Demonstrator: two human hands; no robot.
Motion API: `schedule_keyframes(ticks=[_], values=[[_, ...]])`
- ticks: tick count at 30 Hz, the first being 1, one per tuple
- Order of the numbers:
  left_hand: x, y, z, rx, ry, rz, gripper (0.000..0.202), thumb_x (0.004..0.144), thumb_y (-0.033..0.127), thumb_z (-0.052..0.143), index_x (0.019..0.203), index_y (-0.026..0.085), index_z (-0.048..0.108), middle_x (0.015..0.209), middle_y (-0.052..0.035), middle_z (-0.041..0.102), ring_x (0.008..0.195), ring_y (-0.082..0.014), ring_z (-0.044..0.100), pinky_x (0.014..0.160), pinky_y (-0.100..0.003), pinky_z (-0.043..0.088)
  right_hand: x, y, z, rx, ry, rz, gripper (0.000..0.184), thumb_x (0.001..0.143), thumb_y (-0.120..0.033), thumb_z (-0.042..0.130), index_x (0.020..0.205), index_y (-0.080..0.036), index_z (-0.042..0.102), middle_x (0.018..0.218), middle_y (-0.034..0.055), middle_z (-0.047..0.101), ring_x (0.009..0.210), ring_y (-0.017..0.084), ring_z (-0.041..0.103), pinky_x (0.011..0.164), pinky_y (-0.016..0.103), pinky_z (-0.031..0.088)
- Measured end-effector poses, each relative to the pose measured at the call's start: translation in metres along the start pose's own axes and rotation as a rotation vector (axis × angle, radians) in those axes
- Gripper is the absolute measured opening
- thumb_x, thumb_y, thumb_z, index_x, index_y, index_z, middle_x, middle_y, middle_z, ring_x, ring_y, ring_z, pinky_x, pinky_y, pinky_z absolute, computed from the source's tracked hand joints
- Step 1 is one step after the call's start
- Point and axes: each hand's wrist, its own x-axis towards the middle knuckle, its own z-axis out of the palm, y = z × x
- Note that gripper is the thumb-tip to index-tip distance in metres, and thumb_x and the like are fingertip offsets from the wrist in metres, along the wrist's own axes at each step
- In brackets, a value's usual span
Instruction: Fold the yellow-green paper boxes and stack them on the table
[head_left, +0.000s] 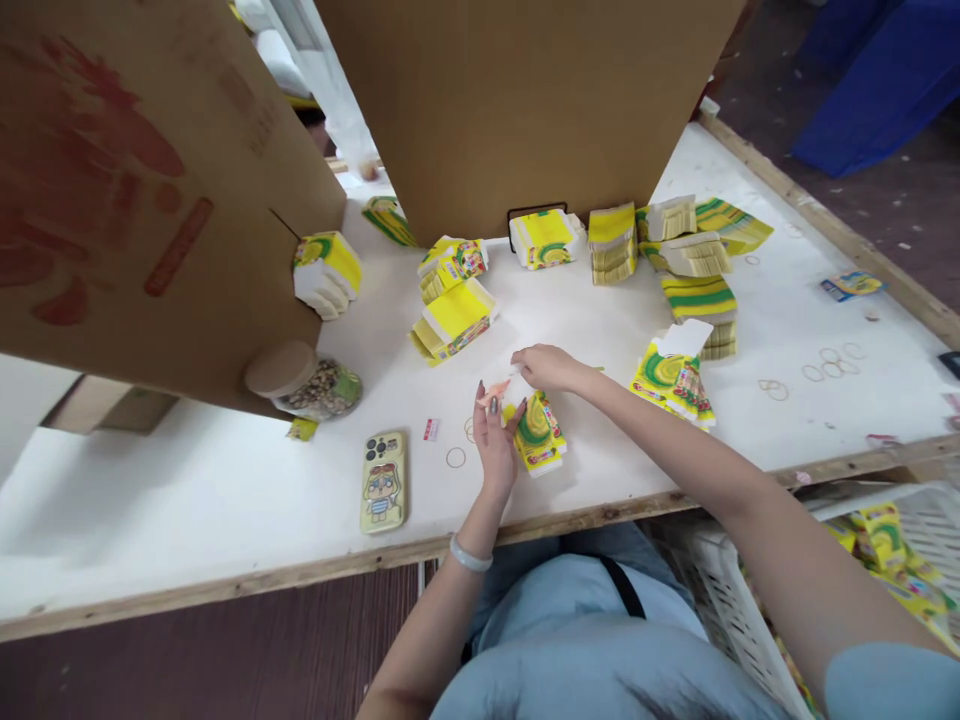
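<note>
In front of me a yellow-and-green printed carton [538,435] lies on the white table, its pale flap toward my hands. My left hand [498,447] is at its left edge, thumb against the carton and fingers bent around its upper end. A small orange-pink piece [495,391] shows by the left fingertips; its kind is unclear. Just above the carton, my right hand [551,368] has its fingers pinched together near something whitish, too small to name. Rubber bands [456,457] lie left of my left hand.
Yellow carton stacks [457,315] stand toward the back, with more bundled cartons [697,305] at right. Large cardboard boxes [525,110] block the back and left. A phone [384,482] and a lidded jar [315,385] lie left. A white crate [727,590] sits below right.
</note>
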Motion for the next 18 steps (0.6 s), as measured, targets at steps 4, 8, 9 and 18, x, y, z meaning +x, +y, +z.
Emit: schedule_keyframes(ticks=[4,8,9,18], values=[[-0.002,-0.003,0.001,-0.054,0.043,-0.024,0.046,0.082,0.061,0.076,0.114,0.030,0.068,0.168,-0.0016,0.036,0.155,-0.0340,0.035,0.106,-0.051,0.060,-0.020,-0.001,-0.005,-0.008,0.018,-0.039,0.035,0.092,-0.014,0.054,0.126,-0.015,0.065,0.127,0.0162,0.071,0.118,0.028,0.066,0.093,0.034,0.050],[-0.001,-0.003,0.001,-0.115,0.093,-0.063,0.039,0.082,0.055,0.079,0.107,0.027,0.067,0.166,-0.0016,0.037,0.152,-0.0329,0.040,0.106,-0.050,0.060,-0.033,-0.003,0.004,0.005,0.039,-0.077,0.037,0.093,-0.013,0.057,0.130,-0.016,0.058,0.126,0.0139,0.068,0.116,0.026,0.064,0.093,0.033,0.049],[-0.001,-0.003,0.001,-0.132,0.104,-0.071,0.040,0.082,0.055,0.079,0.107,0.026,0.067,0.164,-0.0027,0.040,0.151,-0.0324,0.041,0.105,-0.050,0.061,-0.036,-0.005,0.009,0.007,0.048,-0.074,0.035,0.093,-0.011,0.055,0.128,-0.015,0.058,0.123,0.0141,0.068,0.114,0.026,0.065,0.092,0.034,0.049],[-0.001,0.001,0.002,-0.158,0.101,-0.081,0.036,0.090,0.056,0.069,0.113,0.028,0.065,0.146,-0.0062,0.060,0.143,-0.0289,0.051,0.106,-0.051,0.059,-0.040,0.001,0.039,0.167,0.219,0.016,0.030,0.096,-0.013,0.050,0.125,-0.017,0.058,0.124,0.0143,0.069,0.116,0.025,0.064,0.101,0.039,0.049]])
